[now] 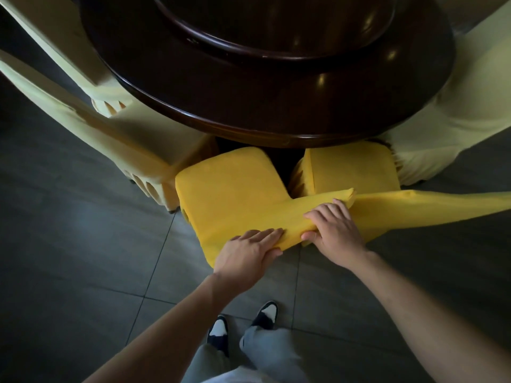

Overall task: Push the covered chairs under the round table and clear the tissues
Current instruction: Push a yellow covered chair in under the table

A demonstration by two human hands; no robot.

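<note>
Nearest, the left hand and right hand both grip the top edge of a yellow-covered chair's backrest, fingers over it and thumbs curled beneath; a second yellow chair stands just beside it on the right. Beyond, both seats reach partly under the dark round table; cream-covered chairs flank them.

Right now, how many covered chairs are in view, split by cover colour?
Yellow-covered chairs: 2, the chair under both hands and its neighbour
Cream-covered chairs: 3, two at left, one at right
Total: 5
</note>
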